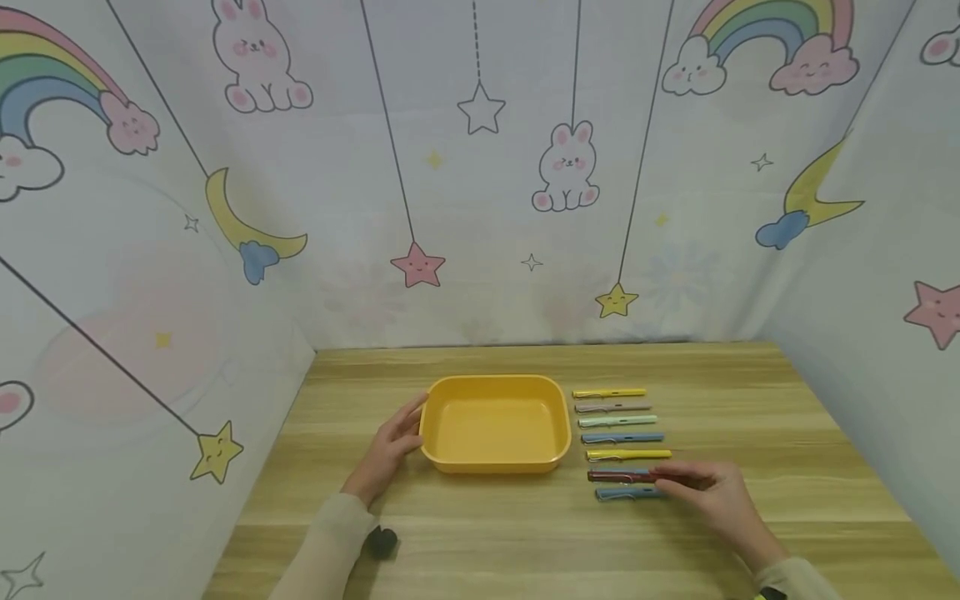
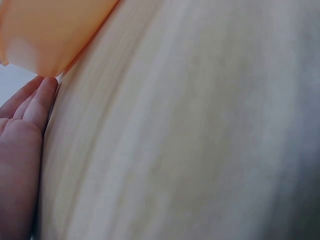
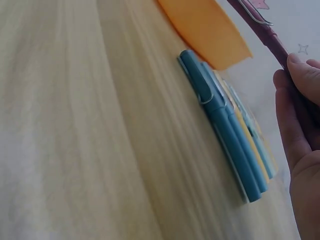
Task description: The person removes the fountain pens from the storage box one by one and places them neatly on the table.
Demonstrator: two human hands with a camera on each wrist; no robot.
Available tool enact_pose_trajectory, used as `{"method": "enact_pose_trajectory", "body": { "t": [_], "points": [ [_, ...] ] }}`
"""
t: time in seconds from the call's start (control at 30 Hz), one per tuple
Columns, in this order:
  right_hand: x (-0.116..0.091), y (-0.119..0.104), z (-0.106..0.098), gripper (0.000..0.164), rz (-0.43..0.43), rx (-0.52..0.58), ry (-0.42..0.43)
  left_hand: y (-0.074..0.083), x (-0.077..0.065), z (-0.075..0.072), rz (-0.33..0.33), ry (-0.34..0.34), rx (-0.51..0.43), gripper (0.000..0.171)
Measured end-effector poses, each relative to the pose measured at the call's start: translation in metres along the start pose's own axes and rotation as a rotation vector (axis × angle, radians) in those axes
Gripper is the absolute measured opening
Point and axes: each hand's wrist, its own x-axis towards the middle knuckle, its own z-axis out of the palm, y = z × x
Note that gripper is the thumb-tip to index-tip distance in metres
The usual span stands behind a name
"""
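Note:
My right hand (image 1: 716,504) pinches a dark red pen (image 1: 619,477) with a metal clip between thumb and fingers. The right wrist view shows this pen raised above the row, its clip end pointing away from the hand. Below it in the head view lies a blue pen (image 1: 626,494), partly behind my fingertips; another blue pen shows just behind the red one. My left hand (image 1: 386,454) touches the left wall of a yellow plastic tray (image 1: 497,467), its fingers fairly straight along the side. Nothing lies inside the tray.
Right of the tray, more capped pens lie side by side: a yellow pen (image 1: 628,455), a blue pen (image 1: 624,437), a mint green pen (image 1: 618,422), a pinkish pen (image 1: 615,407) and another yellow pen (image 1: 609,392). Printed curtains (image 1: 480,317) border the wooden table (image 1: 480,542).

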Motion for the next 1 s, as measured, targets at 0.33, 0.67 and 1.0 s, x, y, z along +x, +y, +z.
{"method": "enact_pose_trajectory", "body": {
  "t": [0.33,0.67,1.0],
  "points": [
    [-0.013,0.017,-0.003,0.022,0.042,-0.131,-0.028,0.002,0.000,0.001,0.015,-0.011,-0.013,0.070],
    [-0.024,0.024,-0.004,0.021,0.021,-0.236,-0.069,0.001,0.001,0.000,0.008,-0.006,-0.013,0.070],
    [-0.029,0.028,-0.006,0.021,-0.023,-0.335,-0.074,0.000,0.001,0.000,0.016,-0.007,-0.009,0.070]
  ]
}}
